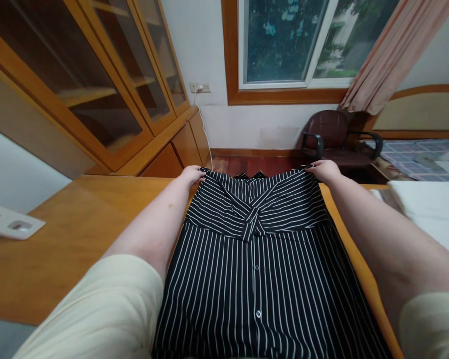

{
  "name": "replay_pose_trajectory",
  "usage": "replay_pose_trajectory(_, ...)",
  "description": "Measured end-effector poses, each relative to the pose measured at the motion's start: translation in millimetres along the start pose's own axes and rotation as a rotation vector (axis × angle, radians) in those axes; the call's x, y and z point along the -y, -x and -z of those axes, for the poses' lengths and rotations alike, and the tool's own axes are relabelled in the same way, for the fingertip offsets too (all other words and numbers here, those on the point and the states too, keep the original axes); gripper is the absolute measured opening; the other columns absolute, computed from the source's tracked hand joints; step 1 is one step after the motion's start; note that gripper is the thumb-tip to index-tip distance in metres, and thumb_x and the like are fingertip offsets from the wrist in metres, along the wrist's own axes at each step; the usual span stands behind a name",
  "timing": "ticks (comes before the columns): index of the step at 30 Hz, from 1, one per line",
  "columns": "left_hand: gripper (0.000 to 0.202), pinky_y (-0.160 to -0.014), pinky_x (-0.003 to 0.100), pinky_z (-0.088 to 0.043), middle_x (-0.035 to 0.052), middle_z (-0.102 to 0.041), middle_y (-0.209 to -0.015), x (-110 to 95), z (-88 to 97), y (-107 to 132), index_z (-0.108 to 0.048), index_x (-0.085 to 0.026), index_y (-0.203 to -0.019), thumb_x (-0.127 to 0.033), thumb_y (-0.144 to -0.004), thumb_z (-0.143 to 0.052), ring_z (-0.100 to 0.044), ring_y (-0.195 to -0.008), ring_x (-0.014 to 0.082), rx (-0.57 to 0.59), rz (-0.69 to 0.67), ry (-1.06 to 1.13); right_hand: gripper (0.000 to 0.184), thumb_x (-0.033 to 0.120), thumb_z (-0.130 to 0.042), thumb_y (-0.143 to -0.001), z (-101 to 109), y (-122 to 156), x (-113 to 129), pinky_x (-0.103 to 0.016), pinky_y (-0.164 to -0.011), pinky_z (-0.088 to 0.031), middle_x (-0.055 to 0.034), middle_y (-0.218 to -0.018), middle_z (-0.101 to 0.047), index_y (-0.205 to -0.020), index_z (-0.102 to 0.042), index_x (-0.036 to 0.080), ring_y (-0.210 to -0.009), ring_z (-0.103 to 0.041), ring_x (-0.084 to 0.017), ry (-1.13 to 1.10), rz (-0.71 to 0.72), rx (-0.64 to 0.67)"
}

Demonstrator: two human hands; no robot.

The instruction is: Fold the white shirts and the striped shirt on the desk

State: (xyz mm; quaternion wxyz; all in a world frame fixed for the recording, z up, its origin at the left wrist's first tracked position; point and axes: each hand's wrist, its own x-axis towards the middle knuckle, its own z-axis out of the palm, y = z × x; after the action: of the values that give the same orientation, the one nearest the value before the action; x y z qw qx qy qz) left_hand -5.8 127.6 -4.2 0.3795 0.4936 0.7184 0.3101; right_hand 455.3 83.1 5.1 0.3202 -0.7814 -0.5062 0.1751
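A black dress with white stripes [224, 269] lies spread over the wooden table [108, 209], its top edge toward the far side. Its bodice has a twisted knot at the centre, and buttons run down the skirt below. My left hand [193, 175] pinches the top left corner of the dress. At the top right corner, my right hand [325, 171] grips the fabric the same way, fingers closed. Between the two hands the top edge dips in the middle. The lower end of the dress runs out of view at the bottom.
Folded white cloth [426, 204] lies on the right. A white plastic piece with slots [17, 222] is at the left. Beyond the table stand a glass-door cabinet [97, 85], a brown armchair [329, 134] and a bed [415, 154]. A white cord [205, 124] hangs from the wall socket.
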Motion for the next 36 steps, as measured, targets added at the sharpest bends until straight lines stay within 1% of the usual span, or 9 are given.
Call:
replay_pose_trajectory(4,0.018,-0.047,0.016,-0.043,0.0055,-0.067,-0.082,-14.7,13.6,16.5,-0.063,-0.015,-0.094,-0.017,-0.077,-0.067,-0.066,-0.058,0.0115,0.002,-0.105,0.045,0.029,0.028,-0.072,-0.072,26.7,23.1,19.6,-0.025,-0.051,-0.045,-0.0014,-0.059,-0.059,-0.095,-0.070,0.011,-0.048,-0.052,-0.010,-0.162,0.030,-0.016)
replay_pose_trajectory(8,0.020,-0.058,0.019,-0.049,0.0032,-0.067,-0.081,-4.0,39.7,56.0,-0.061,-0.015,-0.094,-0.021,-0.076,-0.065,-0.067,-0.067,0.0122,0.045,-0.322,0.147,0.032,0.028,-0.065,-0.078,57.2,75.6,17.6,-0.022,-0.057,-0.046,-0.0050,-0.069,-0.063,-0.104,-0.067,0.009,-0.058,-0.057,-0.009,-0.321,0.133,-0.047)
replay_pose_trajectory(14,0.024,-0.086,0.032,-0.049,0.0023,-0.069,-0.083,69.0,77.7,126.6,-0.067,-0.020,-0.081,-0.035,-0.063,-0.072,-0.064,-0.085,0.0193,0.083,-0.401,-0.012,0.030,0.045,-0.070,-0.064,81.4,168.9,-45.5,-0.036,-0.068,-0.052,-0.0079,-0.072,-0.067,-0.082,-0.071,0.021,-0.067,-0.062,-0.020,-0.329,0.093,-0.042)
replay_pose_trajectory(19,0.023,-0.078,0.035,-0.051,0.0036,-0.069,-0.075,137.8,69.9,164.1,-0.067,-0.022,-0.075,-0.041,-0.063,-0.070,-0.064,-0.074,0.0209,0.341,-0.181,-0.014,0.026,0.051,-0.070,-0.053,62.5,207.6,-111.5,-0.045,-0.088,-0.048,-0.0087,-0.087,-0.071,-0.069,-0.072,0.031,-0.087,-0.064,-0.031,-0.248,0.027,0.157)
replay_pose_trajectory(22,0.022,-0.079,0.036,-0.050,0.0043,-0.070,-0.081,154.2,61.9,174.4,-0.069,-0.023,-0.079,-0.041,-0.068,-0.065,-0.064,-0.077,0.0213,0.428,-0.193,-0.117,0.028,0.052,-0.066,-0.058,51.1,218.0,-132.0,-0.048,-0.091,-0.046,-0.0088,-0.090,-0.072,-0.074,-0.073,0.030,-0.091,-0.064,-0.033,-0.089,0.037,0.317)
replay_pose_trajectory(25,0.027,-0.088,0.036,-0.046,0.0043,-0.069,-0.097,145.1,64.0,181.0,-0.070,-0.025,-0.090,-0.043,-0.073,-0.061,-0.062,-0.092,0.0225,0.465,-0.324,-0.343,0.035,0.054,-0.063,-0.067,51.8,224.0,-133.9,-0.049,-0.089,-0.047,-0.0097,-0.094,-0.072,-0.084,-0.072,0.024,-0.091,-0.064,-0.031,0.079,0.200,0.422)
replay_pose_trajectory(30,0.036,-0.096,0.044,-0.040,0.0061,-0.067,-0.106,107.4,58.1,190.1,-0.069,-0.024,-0.100,-0.049,-0.078,-0.056,-0.057,-0.104,0.0265,0.367,-0.501,-0.598,0.035,0.053,-0.060,-0.075,56.5,226.4,-105.9,-0.049,-0.091,-0.045,-0.0081,-0.097,-0.070,-0.092,-0.071,0.024,-0.096,-0.062,-0.030,0.257,0.441,0.351)
replay_pose_trajectory(33,0.040,-0.100,0.041,-0.039,0.0063,-0.063,-0.118,90.5,29.7,187.9,-0.064,-0.023,-0.110,-0.047,-0.079,-0.056,-0.055,-0.112,0.0250,0.360,-0.469,-0.437,0.035,0.050,-0.057,-0.079,38.6,221.9,-79.6,-0.045,-0.090,-0.047,-0.0080,-0.103,-0.069,-0.099,-0.069,0.024,-0.098,-0.062,-0.028,0.163,0.390,0.376)
replay_pose_trajectory(36,0.048,-0.097,0.035,-0.043,0.0083,-0.061,-0.122,80.3,-8.9,178.0,-0.057,-0.020,-0.119,-0.042,-0.076,-0.059,-0.057,-0.110,0.0224,0.455,-0.291,-0.185,0.040,0.046,-0.060,-0.078,5.8,212.0,-53.4,-0.040,-0.089,-0.050,-0.0071,-0.112,-0.066,-0.112,-0.063,0.024,-0.099,-0.062,-0.024,-0.070,0.290,0.498)
